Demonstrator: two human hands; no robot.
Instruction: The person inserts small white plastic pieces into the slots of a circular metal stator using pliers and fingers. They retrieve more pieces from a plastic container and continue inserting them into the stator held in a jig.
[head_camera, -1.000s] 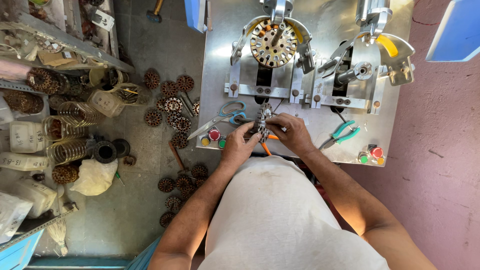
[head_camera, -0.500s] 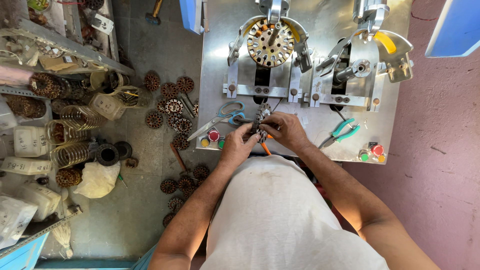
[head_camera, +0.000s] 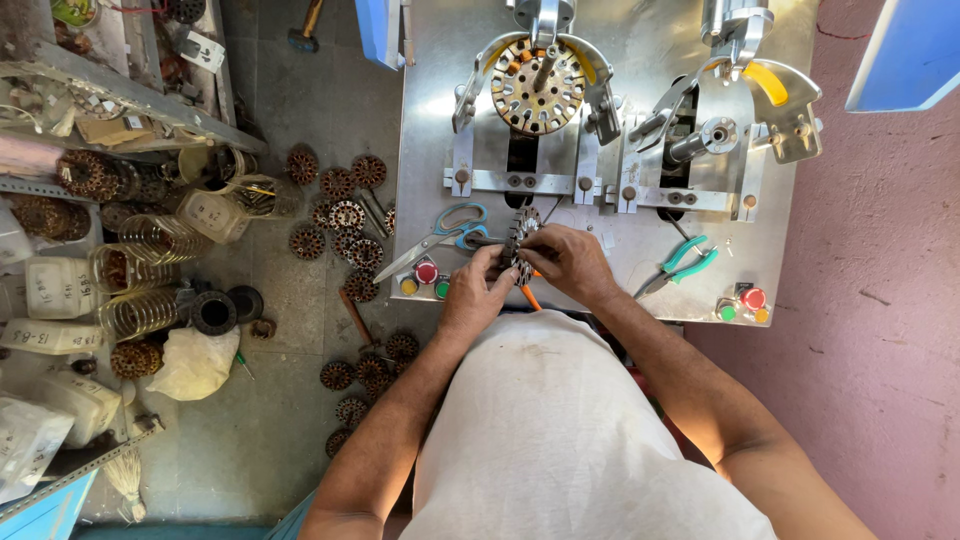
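The slotted metal disc (head_camera: 520, 243) stands on edge near the bench's (head_camera: 640, 290) front edge, between both hands. The left hand (head_camera: 475, 290) pinches its lower rim; the right hand (head_camera: 568, 262) clamps its far side. Scissors (head_camera: 440, 238) lie just left.

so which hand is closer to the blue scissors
Left. The left hand sits just below and right of the blue scissors, nearly at the handles. The right hand is farther right, past the round toothed part that both hands hold.
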